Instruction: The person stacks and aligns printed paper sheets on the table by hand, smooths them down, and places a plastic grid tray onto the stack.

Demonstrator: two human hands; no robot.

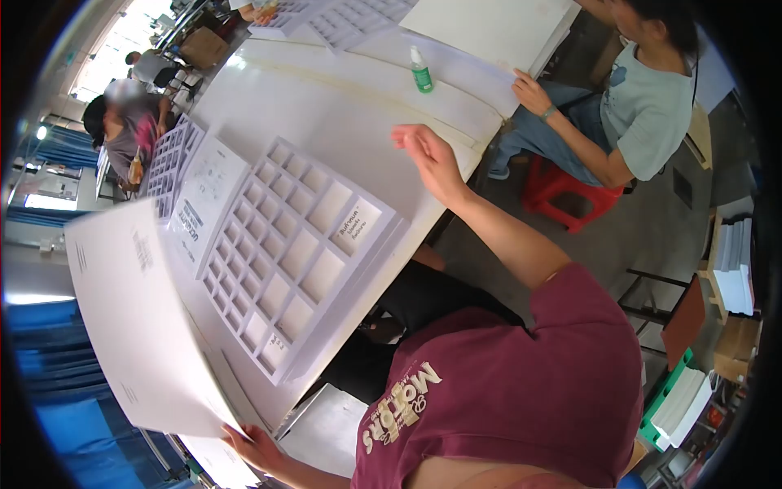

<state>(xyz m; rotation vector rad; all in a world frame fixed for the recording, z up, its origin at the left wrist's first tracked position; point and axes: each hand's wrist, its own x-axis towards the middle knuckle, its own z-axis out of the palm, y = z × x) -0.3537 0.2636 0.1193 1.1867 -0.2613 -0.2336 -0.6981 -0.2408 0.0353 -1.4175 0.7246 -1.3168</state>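
Observation:
My left hand grips the lower edge of a large white printed board, which stands tilted at the left and bends slightly. Small dark print shows on its face. My right hand is raised above the table's near edge, holding nothing, its fingers loosely bent. Between my hands lies a white compartment tray with many square cells. Two of its cells carry handwritten labels. A flat white printed sheet lies beside the tray, partly behind the board.
A green spray bottle stands on the white table. Further trays and a stack of white sheets lie at the far end. A co-worker sits on a red stool at the right; another person works at the left.

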